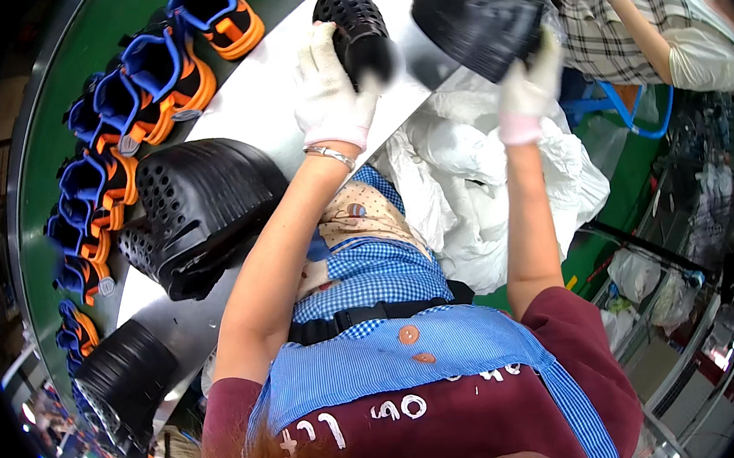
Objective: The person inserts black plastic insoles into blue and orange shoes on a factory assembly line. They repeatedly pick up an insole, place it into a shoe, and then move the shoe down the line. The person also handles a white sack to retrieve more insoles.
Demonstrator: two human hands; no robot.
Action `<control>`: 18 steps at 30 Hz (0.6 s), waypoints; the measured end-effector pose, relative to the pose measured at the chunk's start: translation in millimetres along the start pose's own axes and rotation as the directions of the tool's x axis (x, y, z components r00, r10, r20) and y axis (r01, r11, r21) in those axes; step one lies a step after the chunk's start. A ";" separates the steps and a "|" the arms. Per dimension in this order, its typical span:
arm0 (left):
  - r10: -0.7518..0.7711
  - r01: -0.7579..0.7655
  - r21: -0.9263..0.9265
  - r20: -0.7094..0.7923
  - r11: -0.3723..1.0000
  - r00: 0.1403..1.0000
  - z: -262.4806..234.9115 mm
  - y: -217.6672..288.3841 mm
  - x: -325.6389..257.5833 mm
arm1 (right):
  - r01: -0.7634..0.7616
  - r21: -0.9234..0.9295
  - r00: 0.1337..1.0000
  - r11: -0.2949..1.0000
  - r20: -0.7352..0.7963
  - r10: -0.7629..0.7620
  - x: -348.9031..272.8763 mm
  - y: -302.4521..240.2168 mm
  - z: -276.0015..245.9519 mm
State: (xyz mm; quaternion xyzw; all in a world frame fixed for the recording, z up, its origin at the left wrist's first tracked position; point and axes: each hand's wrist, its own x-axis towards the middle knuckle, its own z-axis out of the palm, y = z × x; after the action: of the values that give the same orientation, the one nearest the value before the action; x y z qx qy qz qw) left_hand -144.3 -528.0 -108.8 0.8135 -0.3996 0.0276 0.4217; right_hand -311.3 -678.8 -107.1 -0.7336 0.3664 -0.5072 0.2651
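A black clog (pixel 350 12) with a perforated upper lies on the white work surface (pixel 269 84). My left hand (pixel 332 95), in a white glove, closes around its near end, with the fingers along its left side and the thumb on the right. My right hand (pixel 533 85), also gloved, grips the near right end of a bundle of black clogs (pixel 478 22) that seem nested together. That bundle is smeared by motion, and the fingertips on it are partly hidden. Left of my left forearm stands another stack of black clogs (pixel 214 199).
Black, blue and orange shoes (pixel 148 65) line the green belt (pixel 45 185) on the left. More black clogs (pixel 129 371) sit at the lower left. White plastic sheeting (pixel 460 185) drapes between my arms. A co-worker in plaid (pixel 600 39) sits at the upper right, near a blue stool (pixel 639 119).
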 end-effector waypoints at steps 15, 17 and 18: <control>0.214 -0.087 -0.349 0.343 0.933 0.915 -246.9 36.5 -50.4 | 0.315 0.012 0.778 0.949 0.569 -0.266 17.6 -62.1 61.0; 0.226 -0.192 -0.183 0.191 0.964 0.955 -304.8 2.5 -42.9 | 0.315 -0.020 0.683 0.949 0.699 -0.212 13.6 -99.1 60.0; 0.174 -0.167 -0.066 0.140 0.984 0.975 -334.0 -18.2 -40.5 | 0.366 -0.022 0.617 0.931 0.754 -0.225 11.9 -107.6 60.8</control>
State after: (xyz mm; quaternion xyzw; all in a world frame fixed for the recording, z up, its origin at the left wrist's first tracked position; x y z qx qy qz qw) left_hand -61.9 -260.1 78.3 0.7644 -0.4981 -0.0063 0.4092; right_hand -222.7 -623.7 -39.7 -0.9456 0.1436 -0.1685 0.2384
